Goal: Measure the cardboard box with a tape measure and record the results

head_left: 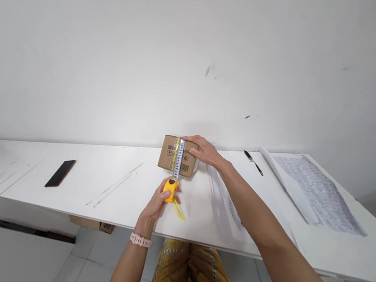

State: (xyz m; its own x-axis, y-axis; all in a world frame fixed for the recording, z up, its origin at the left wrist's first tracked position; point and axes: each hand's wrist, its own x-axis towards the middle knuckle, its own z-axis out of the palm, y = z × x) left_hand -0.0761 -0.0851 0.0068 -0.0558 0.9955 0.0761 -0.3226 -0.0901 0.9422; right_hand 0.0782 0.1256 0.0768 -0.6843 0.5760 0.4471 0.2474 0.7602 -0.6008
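A small brown cardboard box (pixel 166 156) with printed symbols sits on the white table near the wall. Across its top, front to back, runs the pulled-out blade (pixel 179 156) of a tape measure, beside a strip of yellow tape. My left hand (pixel 157 201) is closed around the yellow tape measure (pixel 170 191) just off the box's near side; a yellow wrist strap hangs from the case. My right hand (pixel 207 152) grips the box at its far right, thumb on top and fingers at the far edge by the blade's end. The fingertips are partly hidden.
To the left lies a dark phone (pixel 60 173). Right of the box are sheets in clear plastic (pixel 224 205), partly under my right forearm. A black and silver pen (pixel 254 163) and a densely written paper (pixel 319 191) lie farther right. The wall (pixel 198 60) borders the table's back.
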